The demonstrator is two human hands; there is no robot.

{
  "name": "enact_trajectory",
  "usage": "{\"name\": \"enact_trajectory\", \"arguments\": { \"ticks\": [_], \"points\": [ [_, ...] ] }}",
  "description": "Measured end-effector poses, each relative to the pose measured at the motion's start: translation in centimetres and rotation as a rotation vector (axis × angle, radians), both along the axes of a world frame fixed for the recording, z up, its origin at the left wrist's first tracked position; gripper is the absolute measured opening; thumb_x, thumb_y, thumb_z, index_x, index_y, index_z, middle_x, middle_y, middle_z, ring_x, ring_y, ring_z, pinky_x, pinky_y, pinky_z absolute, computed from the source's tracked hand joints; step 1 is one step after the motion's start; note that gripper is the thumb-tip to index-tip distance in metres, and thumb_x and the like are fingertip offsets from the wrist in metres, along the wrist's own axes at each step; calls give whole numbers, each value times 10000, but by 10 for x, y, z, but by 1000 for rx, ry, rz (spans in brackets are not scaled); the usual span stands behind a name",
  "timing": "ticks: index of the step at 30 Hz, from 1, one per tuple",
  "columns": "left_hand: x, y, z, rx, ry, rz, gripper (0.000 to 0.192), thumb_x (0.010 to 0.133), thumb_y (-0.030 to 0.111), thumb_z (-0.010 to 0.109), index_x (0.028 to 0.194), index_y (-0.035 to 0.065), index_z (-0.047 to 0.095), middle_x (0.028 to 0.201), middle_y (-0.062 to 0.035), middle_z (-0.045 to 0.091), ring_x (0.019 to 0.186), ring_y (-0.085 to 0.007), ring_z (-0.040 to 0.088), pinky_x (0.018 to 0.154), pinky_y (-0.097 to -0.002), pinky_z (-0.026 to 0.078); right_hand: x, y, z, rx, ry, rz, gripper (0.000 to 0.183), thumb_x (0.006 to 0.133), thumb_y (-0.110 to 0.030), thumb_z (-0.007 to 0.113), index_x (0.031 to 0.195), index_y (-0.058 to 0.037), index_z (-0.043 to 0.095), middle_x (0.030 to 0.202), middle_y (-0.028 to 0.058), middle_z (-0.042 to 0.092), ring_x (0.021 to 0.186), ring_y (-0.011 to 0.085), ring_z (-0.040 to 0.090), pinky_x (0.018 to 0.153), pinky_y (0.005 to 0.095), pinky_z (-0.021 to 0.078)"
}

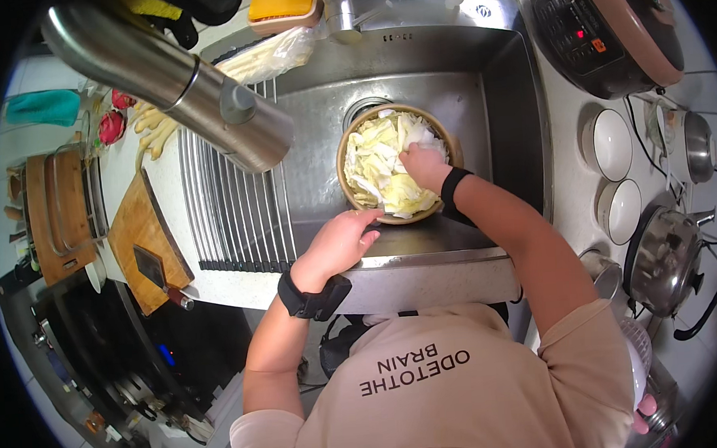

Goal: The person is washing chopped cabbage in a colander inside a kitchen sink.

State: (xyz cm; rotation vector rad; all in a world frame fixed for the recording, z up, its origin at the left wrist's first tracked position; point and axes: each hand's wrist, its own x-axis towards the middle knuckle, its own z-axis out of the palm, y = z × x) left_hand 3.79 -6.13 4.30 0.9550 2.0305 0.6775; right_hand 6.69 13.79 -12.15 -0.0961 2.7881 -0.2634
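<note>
A round tan bowl (341, 158) stands in the stainless steel sink (316, 104), partly over the drain. Cut pale yellow and white cabbage leaves (374, 147) fill it close to the rim. My left hand (341, 240) holds the bowl's near rim, fingertips over the edge and thumb outside. Inside the bowl, on the right, my right hand (423, 166) is curled around some leaves; its fingertips are partly hidden among them.
A large faucet (231, 109) rises at upper left, above a roll-up drying rack (242, 212). A cleaver (151, 265) lies on a wooden cutting board (136, 220). On the right counter are a rice cooker (603, 28), two white bowls (611, 144) and a kettle (664, 262).
</note>
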Motion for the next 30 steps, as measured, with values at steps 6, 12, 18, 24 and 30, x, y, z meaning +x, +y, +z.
{"name": "enact_trajectory", "arguments": {
  "ticks": [6, 12, 18, 24, 30],
  "points": [
    [0, 0, -2, -6, 18, 11, 325, 761, 95, 551, 1069, 1, 507, 961, -187, 572, 898, -345, 528, 776, -374, 422, -31, -3, 35, -148, 166, -5, 118, 707, -69, 496, 758, -65, 602, 762, 122, 588, 736, 242, 591, 639, 328, 476],
    [3, 9, 4, -41, -6, -2, 329, 762, 93, 550, 1075, 3, 506, 973, -194, 565, 916, -346, 521, 789, -373, 418, -40, -25, -15, -401, 44, -185, 262, 720, -62, 478, 978, -38, 513, 958, 201, 544, 894, 321, 538, 780, 364, 431],
    [7, 1, 5, -30, 31, 12, 321, 762, 95, 549, 1068, 6, 515, 977, -193, 565, 913, -345, 523, 785, -375, 419, -45, -23, -12, -439, -110, -341, 237, 703, -164, 544, 888, -16, 549, 881, 179, 580, 849, 312, 557, 754, 393, 433],
    [7, 4, 9, -1, 49, 47, 312, 759, 88, 547, 1059, 8, 523, 945, -196, 575, 886, -349, 535, 763, -379, 428, -37, -1, 0, -749, -36, -345, 231, 687, -204, 629, 797, -7, 580, 748, 168, 592, 710, 302, 575, 657, 357, 445],
    [4, 15, 2, 0, 325, 90, 367, 732, 64, 550, 1091, 19, 493, 1053, -166, 541, 964, -329, 500, 816, -360, 406, -23, 22, 38, -986, -275, -361, 199, 796, -168, 576, 854, 22, 563, 745, 96, 598, 646, 156, 582, 588, 271, 447]
  ]
}}
